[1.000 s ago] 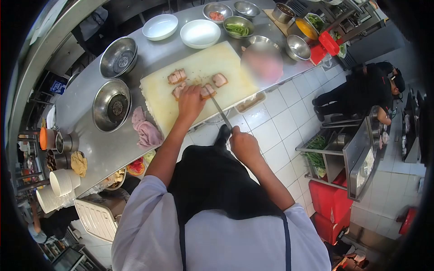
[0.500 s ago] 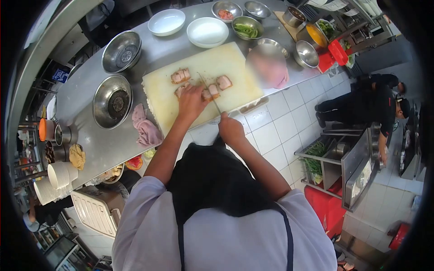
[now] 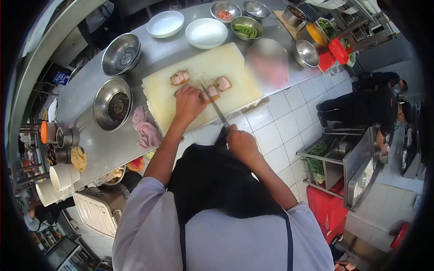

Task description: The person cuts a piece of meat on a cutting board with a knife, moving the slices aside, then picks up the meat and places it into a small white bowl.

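Slicing meat on our cutting board (image 3: 199,67).
Our left hand (image 3: 189,102) presses down flat on a meat piece (image 3: 210,93) mid-board; our right hand (image 3: 240,142) is closed around the knife (image 3: 216,107), blade resting on that piece.

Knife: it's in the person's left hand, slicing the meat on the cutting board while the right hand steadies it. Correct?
Hands are swapped. The head view shows the knife in the right hand, while the left hand steadies the meat on the cutting board.
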The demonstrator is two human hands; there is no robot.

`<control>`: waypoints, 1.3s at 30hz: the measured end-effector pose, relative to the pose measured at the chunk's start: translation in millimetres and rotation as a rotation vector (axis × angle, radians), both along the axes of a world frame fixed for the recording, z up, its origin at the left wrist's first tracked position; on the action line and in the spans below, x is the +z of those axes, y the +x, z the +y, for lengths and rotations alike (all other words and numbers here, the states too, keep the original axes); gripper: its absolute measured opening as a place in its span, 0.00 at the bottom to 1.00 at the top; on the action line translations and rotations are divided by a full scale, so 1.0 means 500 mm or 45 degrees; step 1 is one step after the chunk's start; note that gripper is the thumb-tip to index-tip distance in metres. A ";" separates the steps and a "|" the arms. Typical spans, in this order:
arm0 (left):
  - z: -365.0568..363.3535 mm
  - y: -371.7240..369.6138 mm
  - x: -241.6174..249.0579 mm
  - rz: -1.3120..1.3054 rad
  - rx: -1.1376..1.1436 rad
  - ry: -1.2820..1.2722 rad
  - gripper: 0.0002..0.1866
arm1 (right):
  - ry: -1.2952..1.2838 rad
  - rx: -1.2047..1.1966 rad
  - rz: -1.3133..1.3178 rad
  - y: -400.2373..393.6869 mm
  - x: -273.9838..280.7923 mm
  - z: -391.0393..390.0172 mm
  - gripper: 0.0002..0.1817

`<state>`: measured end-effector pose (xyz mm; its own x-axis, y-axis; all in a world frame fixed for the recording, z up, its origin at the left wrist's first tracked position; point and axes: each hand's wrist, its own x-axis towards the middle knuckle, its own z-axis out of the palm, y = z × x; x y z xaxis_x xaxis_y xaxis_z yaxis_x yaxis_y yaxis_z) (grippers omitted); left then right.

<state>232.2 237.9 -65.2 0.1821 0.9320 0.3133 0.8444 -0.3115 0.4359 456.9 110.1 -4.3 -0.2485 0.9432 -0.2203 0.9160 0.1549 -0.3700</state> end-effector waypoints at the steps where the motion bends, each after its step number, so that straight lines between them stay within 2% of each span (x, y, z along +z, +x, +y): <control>1: 0.000 0.000 0.002 0.001 -0.006 -0.020 0.12 | -0.020 0.001 -0.010 0.000 -0.007 -0.004 0.12; 6: 0.007 -0.004 0.001 0.024 -0.053 -0.060 0.11 | -0.054 0.016 -0.030 -0.008 -0.010 0.001 0.12; 9: 0.008 -0.005 0.002 0.016 -0.066 -0.084 0.16 | -0.055 0.053 -0.048 -0.014 -0.010 0.019 0.12; 14: 0.000 -0.006 -0.001 0.023 -0.089 -0.079 0.17 | 0.103 0.010 0.058 -0.070 -0.165 0.084 0.12; 21: -0.006 0.005 -0.011 0.048 0.019 0.195 0.14 | 0.022 -0.010 0.028 -0.076 -0.143 0.088 0.08; 24: 0.000 0.008 -0.007 0.088 0.004 0.024 0.15 | 0.050 -0.022 0.068 -0.066 -0.145 0.084 0.09; 29: -0.003 -0.003 0.005 0.108 -0.058 0.028 0.22 | 0.104 -0.066 0.141 -0.072 -0.146 0.099 0.09; 33: -0.002 0.003 -0.001 0.159 -0.037 0.160 0.30 | 0.139 -0.106 0.181 -0.041 -0.059 0.072 0.10; 36: 0.019 0.015 0.001 0.211 -0.105 0.080 0.33 | 0.084 -0.139 0.086 0.002 -0.045 0.047 0.10; 39: 0.051 0.016 -0.009 0.225 -0.150 -0.208 0.36 | 0.040 -0.144 0.057 0.033 -0.047 0.020 0.11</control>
<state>240.1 263.7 -69.5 0.3307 0.9368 0.1143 0.8741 -0.3497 0.3371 473.1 120.2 -27.7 -0.1490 0.9721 -0.1812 0.9111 0.0637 -0.4072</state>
